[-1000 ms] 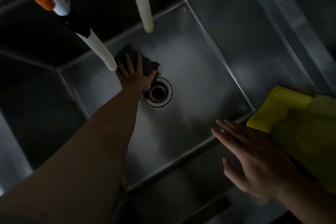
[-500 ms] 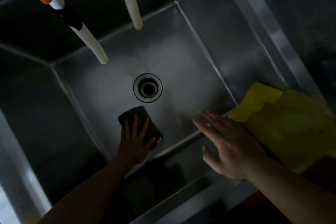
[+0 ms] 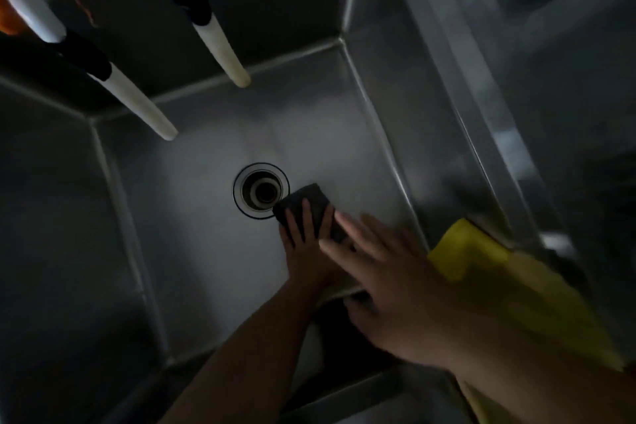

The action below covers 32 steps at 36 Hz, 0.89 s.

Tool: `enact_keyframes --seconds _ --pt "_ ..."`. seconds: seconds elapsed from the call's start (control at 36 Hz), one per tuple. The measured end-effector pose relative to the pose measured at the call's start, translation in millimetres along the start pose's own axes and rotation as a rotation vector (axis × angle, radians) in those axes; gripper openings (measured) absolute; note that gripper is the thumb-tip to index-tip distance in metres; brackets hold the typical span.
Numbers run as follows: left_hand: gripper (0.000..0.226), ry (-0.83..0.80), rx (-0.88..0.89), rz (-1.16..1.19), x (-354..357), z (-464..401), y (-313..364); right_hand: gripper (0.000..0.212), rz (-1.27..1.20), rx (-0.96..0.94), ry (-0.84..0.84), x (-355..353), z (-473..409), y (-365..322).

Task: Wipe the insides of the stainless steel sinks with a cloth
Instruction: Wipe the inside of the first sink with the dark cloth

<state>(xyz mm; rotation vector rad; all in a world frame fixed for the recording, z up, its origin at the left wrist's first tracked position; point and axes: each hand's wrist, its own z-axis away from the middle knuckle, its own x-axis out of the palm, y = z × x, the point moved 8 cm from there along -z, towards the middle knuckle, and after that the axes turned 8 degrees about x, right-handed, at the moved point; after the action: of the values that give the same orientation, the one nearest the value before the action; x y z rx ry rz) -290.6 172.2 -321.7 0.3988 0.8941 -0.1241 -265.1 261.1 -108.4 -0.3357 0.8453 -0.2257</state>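
Two hands are in view over one stainless steel sink (image 3: pixel 395 86), seen from your head camera.

Left hand (image 3: pixel 306 244): your arm reaches down into the basin from the near edge. The fingers (image 3: pixel 308 217) are straight and spread, pressing flat on a dark cloth (image 3: pixel 311 201). They do not curl round it.

Dark cloth: it lies on the sink floor, just right of the drain (image 3: pixel 261 190), with its left edge touching or overlapping the drain ring. Its near-right part is hidden behind your right hand.

Right hand (image 3: pixel 395 286): it hovers above the near-right part of the basin, higher than the left hand and closer to the camera. The fingers are extended and slightly apart, with nothing in them. The hand is motion-blurred, so whether it touches the yellow cloth (image 3: pixel 509 286) next to it cannot be told.

Yellow cloth: it is draped over the near-right corner of the sink rim, with one folded end hanging toward the inside.

Two spouts (image 3: pixel 137 103) (image 3: pixel 223 52) with white tips and black bands hang over the far-left part of the basin, both angled toward the floor of the sink. An orange object (image 3: pixel 7 21) shows at the far-left edge of the view, mostly cut off.
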Motion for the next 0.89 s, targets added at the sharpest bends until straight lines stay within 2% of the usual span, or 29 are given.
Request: enact_keyframes --seconds 0.14,0.28,0.5,0.58,0.75,0.89 --pt "0.079 0.096 -0.088 0.104 -48.5 -80.1 3.3 0.063 0.297 -0.016 0.226 -79.8 -38.6 41.6" --pt "0.079 0.183 -0.212 0.131 -109.1 -169.6 -30.1 0.064 0.499 0.017 0.440 -135.0 -67.3 78.4" --pt "0.087 0.216 -0.338 0.186 -155.0 -244.1 -52.0 0.070 0.504 -0.002 0.585 -150.8 -72.2 103.0" --pt "0.084 0.222 -0.284 0.137 -160.8 -251.9 -43.6 0.077 0.525 -0.001 0.614 -147.9 -76.6 102.8" --pt "0.071 0.191 0.030 -0.056 -163.3 -264.9 30.9 0.083 0.540 -0.005 0.635 -146.0 -79.0 106.3" --pt "0.080 0.073 0.114 -0.117 -144.8 -239.1 40.7 0.083 0.523 0.010 0.616 -148.2 -76.7 104.6"
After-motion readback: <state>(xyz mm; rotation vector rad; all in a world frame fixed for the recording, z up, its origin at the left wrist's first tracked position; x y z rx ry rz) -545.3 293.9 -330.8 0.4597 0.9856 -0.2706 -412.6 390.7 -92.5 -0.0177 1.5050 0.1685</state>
